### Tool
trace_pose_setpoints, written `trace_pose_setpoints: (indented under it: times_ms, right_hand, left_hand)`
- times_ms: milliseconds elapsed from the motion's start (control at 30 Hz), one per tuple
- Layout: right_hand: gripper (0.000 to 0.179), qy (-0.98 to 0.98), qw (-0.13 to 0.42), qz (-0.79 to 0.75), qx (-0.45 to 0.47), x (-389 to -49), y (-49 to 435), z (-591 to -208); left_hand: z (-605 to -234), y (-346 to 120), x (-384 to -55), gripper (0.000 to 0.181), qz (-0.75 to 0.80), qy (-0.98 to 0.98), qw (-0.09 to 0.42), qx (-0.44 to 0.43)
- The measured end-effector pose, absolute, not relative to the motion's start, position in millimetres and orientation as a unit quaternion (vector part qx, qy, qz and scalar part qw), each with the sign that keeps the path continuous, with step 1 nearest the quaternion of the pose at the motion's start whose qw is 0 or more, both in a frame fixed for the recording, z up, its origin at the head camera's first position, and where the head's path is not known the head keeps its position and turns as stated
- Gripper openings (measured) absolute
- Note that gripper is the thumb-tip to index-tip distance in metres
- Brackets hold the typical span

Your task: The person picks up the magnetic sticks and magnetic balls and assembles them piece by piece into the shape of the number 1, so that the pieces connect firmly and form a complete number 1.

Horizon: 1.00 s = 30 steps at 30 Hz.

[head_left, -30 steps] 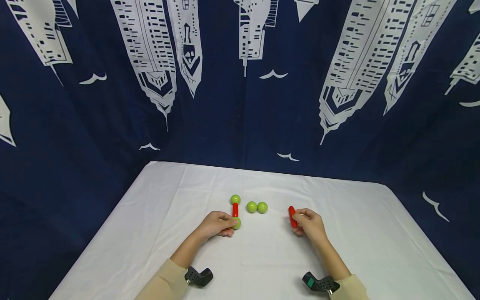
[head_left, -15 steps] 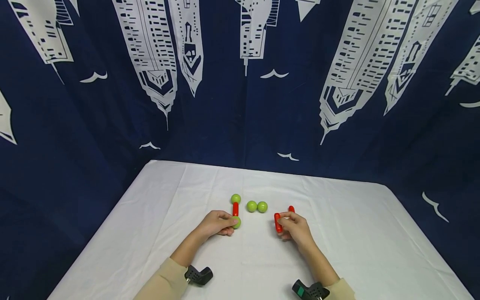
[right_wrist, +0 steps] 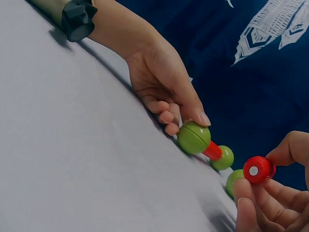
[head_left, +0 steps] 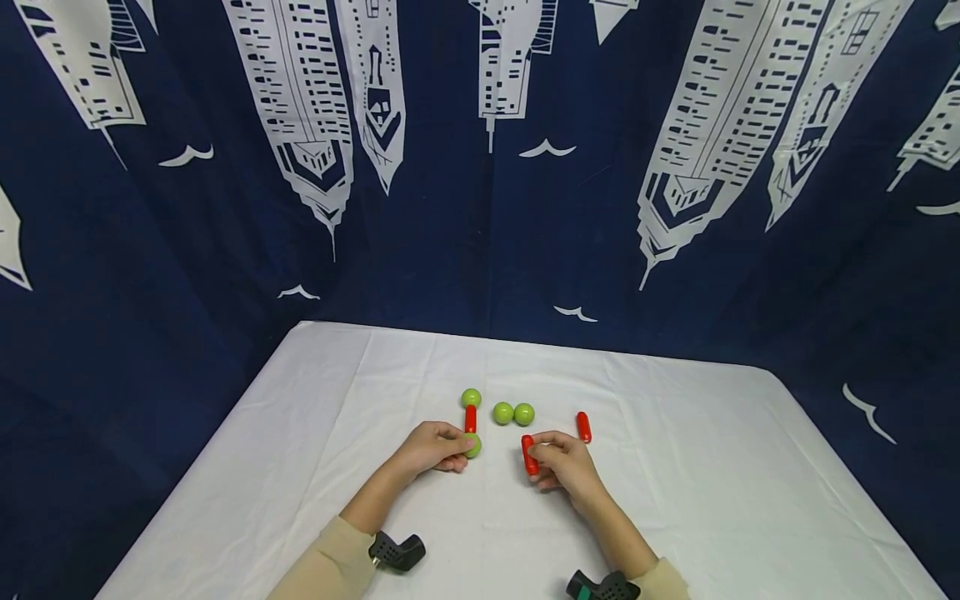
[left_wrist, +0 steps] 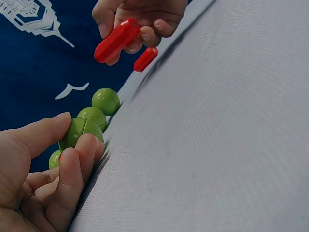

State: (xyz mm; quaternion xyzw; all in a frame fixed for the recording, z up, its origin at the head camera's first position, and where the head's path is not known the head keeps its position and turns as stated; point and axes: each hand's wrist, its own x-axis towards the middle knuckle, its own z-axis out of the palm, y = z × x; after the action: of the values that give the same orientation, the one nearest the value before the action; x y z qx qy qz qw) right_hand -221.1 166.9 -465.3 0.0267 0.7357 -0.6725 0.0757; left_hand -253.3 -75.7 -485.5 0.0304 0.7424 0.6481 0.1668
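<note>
My left hand [head_left: 435, 447] pinches a green ball [left_wrist: 77, 133] between thumb and fingers. That ball sits at the near end of a red rod [head_left: 470, 419], whose far end meets another green ball [head_left: 471, 398]. To the right, my right hand [head_left: 566, 467] grips a second red rod [head_left: 529, 455] between thumb and fingertips, above the cloth. In the right wrist view this held rod [right_wrist: 258, 170] points end-on, showing a pale round spot on its tip. Two loose green balls [head_left: 503, 413] lie side by side between the hands, a little farther back.
A third red rod [head_left: 583, 427] lies on the white tablecloth [head_left: 675, 467] beyond the right hand. Behind the table hangs a dark blue curtain [head_left: 450, 250] with white building prints. Each wrist wears a black camera mount [head_left: 397, 552].
The right hand has carried its red rod leftward and slightly nearer, uncovering the third rod on the cloth. The left hand stays on its green ball.
</note>
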Motion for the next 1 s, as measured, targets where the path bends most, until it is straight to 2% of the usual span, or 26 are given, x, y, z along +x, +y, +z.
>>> trace_pose_setpoints:
  times_ms: [267,600,1000]
  right_hand:
    - [0.027,0.737,0.100,-0.668,0.006,-219,150,-467]
    - [0.028,0.730,0.118,-0.672,-0.036,-197,126,-438]
    - [0.028,0.732,0.145,-0.664,-0.052,-210,112,-476]
  left_hand:
    - [-484,-76,-253,0.028,0.644,0.745,0.170,0.038]
    - [-486,-77,-254,0.031,0.643,0.746,0.166,0.047]
    - [-485,-78,-254,0.032,0.643,0.745,0.168,0.050]
